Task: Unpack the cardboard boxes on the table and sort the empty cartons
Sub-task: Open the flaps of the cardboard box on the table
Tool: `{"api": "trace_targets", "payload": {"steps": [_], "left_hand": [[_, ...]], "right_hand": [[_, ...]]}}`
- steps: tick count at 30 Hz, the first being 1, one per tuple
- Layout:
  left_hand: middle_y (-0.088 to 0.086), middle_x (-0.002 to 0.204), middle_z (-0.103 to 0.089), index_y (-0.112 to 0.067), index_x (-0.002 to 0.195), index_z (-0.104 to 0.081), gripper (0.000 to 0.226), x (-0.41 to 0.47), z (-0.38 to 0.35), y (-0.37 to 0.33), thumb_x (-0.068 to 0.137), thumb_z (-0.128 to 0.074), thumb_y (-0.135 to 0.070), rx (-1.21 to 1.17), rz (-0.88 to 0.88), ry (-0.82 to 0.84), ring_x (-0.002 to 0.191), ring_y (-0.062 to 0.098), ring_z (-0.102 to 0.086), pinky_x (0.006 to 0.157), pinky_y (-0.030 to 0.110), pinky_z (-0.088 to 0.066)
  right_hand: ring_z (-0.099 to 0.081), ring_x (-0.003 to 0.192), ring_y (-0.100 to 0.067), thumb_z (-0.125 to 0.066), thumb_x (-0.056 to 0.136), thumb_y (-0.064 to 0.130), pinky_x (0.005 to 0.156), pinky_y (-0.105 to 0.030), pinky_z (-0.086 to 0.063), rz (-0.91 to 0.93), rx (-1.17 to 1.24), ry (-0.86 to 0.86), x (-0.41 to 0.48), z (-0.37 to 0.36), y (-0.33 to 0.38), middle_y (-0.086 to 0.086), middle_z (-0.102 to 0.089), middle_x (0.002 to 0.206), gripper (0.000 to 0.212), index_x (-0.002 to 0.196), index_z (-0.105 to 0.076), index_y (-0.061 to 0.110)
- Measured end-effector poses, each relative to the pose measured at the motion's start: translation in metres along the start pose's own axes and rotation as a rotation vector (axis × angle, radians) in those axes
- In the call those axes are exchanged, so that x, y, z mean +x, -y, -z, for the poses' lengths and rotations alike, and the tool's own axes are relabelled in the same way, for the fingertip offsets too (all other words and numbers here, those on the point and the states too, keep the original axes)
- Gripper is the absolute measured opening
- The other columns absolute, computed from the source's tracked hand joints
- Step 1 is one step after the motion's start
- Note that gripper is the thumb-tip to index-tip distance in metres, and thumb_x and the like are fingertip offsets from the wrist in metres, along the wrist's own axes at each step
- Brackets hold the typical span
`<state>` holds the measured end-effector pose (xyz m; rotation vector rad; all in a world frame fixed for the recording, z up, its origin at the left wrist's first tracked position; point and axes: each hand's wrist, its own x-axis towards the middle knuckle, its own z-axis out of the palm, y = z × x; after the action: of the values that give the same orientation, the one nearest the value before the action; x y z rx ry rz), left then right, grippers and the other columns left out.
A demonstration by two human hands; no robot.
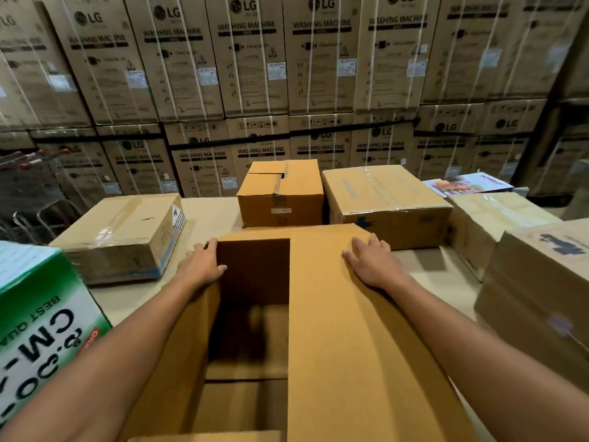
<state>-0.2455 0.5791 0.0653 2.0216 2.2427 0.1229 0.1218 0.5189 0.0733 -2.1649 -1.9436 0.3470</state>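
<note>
A brown cardboard box point(334, 330) stands in front of me on the table point(210, 215), its left half uncovered and dark inside. My left hand point(202, 263) grips the left flap at its far corner, thumb inside the opening. My right hand point(373, 263) presses flat on the right flap, which lies folded over the box. What lies at the bottom of the box is blurred.
Taped cartons ring the open box: one at left point(124, 234), a small one point(280, 193) and a wider one point(382, 202) behind, two at right point(490, 221) point(541, 291). A green printed box point(38, 323) sits near left. Stacked washing-machine cartons point(287, 74) form the back wall.
</note>
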Motion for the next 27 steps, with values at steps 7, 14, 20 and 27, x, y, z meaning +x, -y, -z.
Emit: {"api": "trace_targets", "payload": {"steps": [7,14,20,27], "left_hand": [[0.018,0.158,-0.031,-0.019,0.159,-0.009,0.085,-0.100,-0.004,0.045,0.095,-0.063,-0.033,-0.154,-0.070,0.062,0.138,0.034,-0.042,0.105,0.045,-0.044],[0.010,0.165,-0.016,-0.024,0.159,-0.013,0.083,-0.194,-0.016,0.085,0.094,-0.062,-0.043,-0.391,-0.120,0.074,0.149,0.029,-0.025,0.116,0.048,-0.033],[0.011,0.167,0.000,-0.024,0.158,-0.019,0.078,-0.271,-0.017,0.090,0.095,-0.058,-0.048,-0.381,-0.135,0.091,0.152,0.031,-0.011,0.119,0.051,-0.024],[0.010,0.166,0.004,-0.026,0.155,-0.029,0.066,-0.354,-0.006,0.065,0.098,-0.042,-0.058,-0.065,-0.261,0.101,0.152,0.033,0.009,0.121,0.059,-0.005]], "right_hand": [[-0.015,0.149,-0.041,-0.025,0.100,0.062,0.116,-0.064,-0.016,-0.073,-0.113,-0.038,-0.105,-0.017,0.025,-0.018,-0.021,0.162,0.061,0.148,-0.035,0.026],[-0.020,0.148,-0.036,-0.031,0.099,0.062,0.116,-0.063,-0.018,-0.086,-0.101,-0.079,-0.192,-0.027,0.056,-0.013,-0.028,0.160,0.060,0.147,-0.039,0.027],[-0.026,0.147,-0.033,-0.033,0.099,0.061,0.117,-0.063,-0.018,-0.028,-0.101,-0.067,-0.249,-0.034,0.075,-0.011,-0.034,0.157,0.061,0.149,-0.038,0.027],[-0.027,0.146,-0.033,-0.033,0.094,0.070,0.117,-0.062,-0.020,0.112,-0.109,-0.078,-0.313,-0.045,0.088,-0.010,-0.035,0.156,0.069,0.149,-0.038,0.029]]}}
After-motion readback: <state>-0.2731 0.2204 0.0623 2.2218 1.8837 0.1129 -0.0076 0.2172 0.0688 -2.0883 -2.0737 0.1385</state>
